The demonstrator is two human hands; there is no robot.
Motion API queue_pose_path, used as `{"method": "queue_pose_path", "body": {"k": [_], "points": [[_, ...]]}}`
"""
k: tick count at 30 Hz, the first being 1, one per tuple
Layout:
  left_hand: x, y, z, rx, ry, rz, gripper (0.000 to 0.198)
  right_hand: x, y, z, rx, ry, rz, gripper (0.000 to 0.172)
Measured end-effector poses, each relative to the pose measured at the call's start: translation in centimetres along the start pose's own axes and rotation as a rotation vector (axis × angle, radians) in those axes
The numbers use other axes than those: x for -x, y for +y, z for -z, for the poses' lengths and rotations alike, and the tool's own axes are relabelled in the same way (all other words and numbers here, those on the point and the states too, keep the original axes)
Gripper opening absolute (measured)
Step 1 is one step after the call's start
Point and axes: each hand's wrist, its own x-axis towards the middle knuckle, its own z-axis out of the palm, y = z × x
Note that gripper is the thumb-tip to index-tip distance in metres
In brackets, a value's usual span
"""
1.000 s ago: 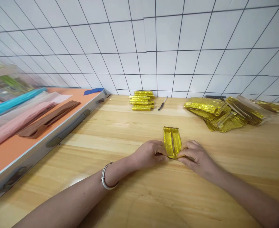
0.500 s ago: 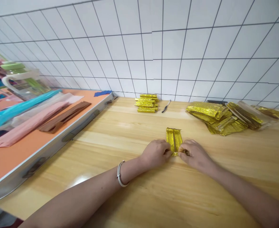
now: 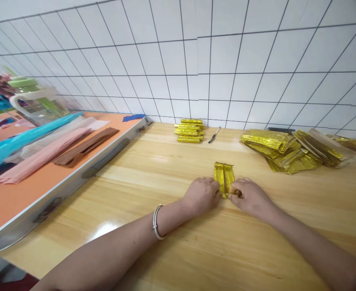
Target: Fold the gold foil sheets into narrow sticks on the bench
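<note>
A folded gold foil sheet (image 3: 224, 177) lies on the wooden table (image 3: 178, 226) in front of me, its two long sides turned in to a centre seam. My left hand (image 3: 201, 195), with a silver bangle on the wrist, pinches the sheet's near left corner. My right hand (image 3: 250, 198) pinches the near right corner, fingers curled onto the foil. Both hands rest on the table at the sheet's near end.
A neat stack of folded gold pieces (image 3: 189, 130) sits by the tiled wall, with a pen (image 3: 214, 135) next to it. A loose heap of gold foil sheets (image 3: 290, 150) lies at the right. An orange tray (image 3: 20, 190) with pink, brown and blue paper strips borders the left.
My fingers have closed further in on the near end of the gold sheet, which looks shorter now. The view has shifted a little to the left.
</note>
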Motion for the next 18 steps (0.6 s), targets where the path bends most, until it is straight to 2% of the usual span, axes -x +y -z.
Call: {"method": "queue_pose_path", "body": {"k": [12, 14, 18], "points": [[0.3, 0.3, -0.1, -0.067, 0.022, 0.049, 0.02, -0.2, -0.1, 0.3, 0.038, -0.021, 0.018, 0.012], [0.5, 0.2, 0.2, -0.076, 0.037, -0.035, 0.016, -0.1, -0.1, 0.3, 0.053, -0.019, 0.031, 0.012], [0.7, 0.2, 0.8, -0.099, 0.017, -0.35, 0.013, -0.3, -0.1, 0.1, 0.051, -0.018, 0.05, 0.009]]}}
